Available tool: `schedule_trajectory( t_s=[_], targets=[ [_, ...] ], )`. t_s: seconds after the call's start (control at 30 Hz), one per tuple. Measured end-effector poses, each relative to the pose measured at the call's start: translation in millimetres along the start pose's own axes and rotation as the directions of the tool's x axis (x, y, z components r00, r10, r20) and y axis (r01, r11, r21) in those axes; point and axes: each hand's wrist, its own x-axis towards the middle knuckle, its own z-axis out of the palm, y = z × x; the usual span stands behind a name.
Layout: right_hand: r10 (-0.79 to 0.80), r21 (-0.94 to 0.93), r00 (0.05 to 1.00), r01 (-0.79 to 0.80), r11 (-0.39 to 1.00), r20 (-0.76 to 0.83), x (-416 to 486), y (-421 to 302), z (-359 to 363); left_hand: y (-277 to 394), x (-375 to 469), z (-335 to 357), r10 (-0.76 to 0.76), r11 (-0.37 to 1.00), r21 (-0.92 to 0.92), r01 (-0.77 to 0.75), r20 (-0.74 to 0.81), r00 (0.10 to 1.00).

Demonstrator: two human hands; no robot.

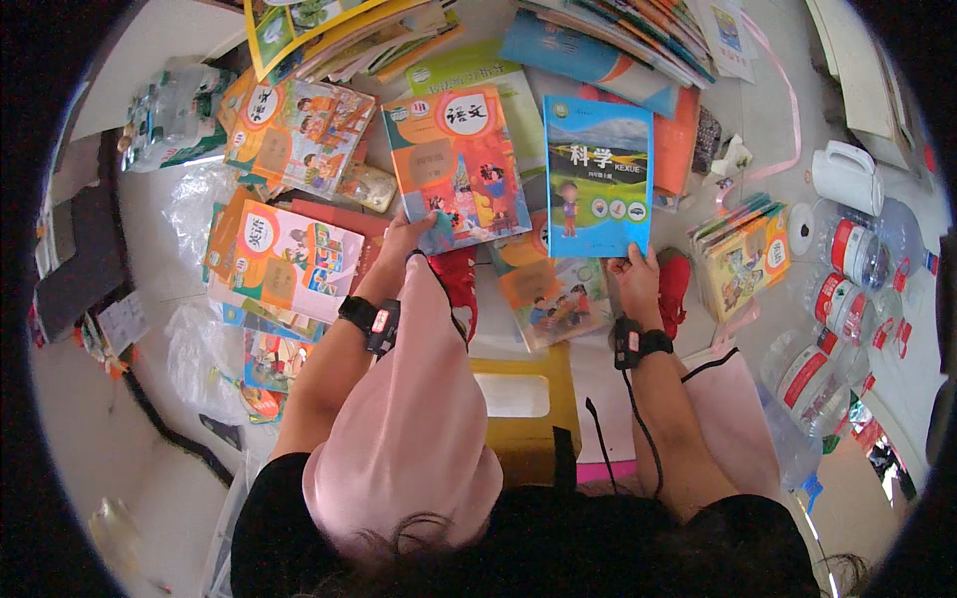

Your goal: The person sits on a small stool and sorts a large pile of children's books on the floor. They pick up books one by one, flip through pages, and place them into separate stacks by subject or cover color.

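My left hand (404, 243) grips the lower left corner of an orange and red textbook (478, 168), its cover showing drawn children. My right hand (637, 280) pinches the bottom edge of a blue and green textbook (600, 176), whose cover has a landscape picture. Both books face up, side by side with a small gap. Below them, another orange-cornered textbook (549, 299) lies partly covered. A green book (527, 112) shows behind the two held ones. To the left are a stack of textbooks with an orange cover (299, 134) and a pile topped by a pink-covered textbook (299, 258).
Upright rows of books (620, 34) stand at the far side. On the right are a small book stack (740, 258), a white jug (845, 179) and several plastic bottles (841, 306). Wrapped bottles (176, 116) and clear plastic bags (202, 359) lie left on the tiled floor (172, 288).
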Motion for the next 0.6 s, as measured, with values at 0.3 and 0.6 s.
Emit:
schedule_trajectory(
  t_s=[0.3, 0.6],
  targets=[
    [-0.139, -0.273, 0.956, 0.210, 0.939, 0.258, 7, -23, 64, 45, -82, -26, 0.099, 0.992, 0.100, -0.080, -0.198, 0.975],
    [0.014, -0.400, 0.929, 0.145, 0.905, 0.369, 12, -39, 151, 58, -104, -23, 0.085, 0.990, -0.107, -0.091, -0.057, 0.995]
  ],
)
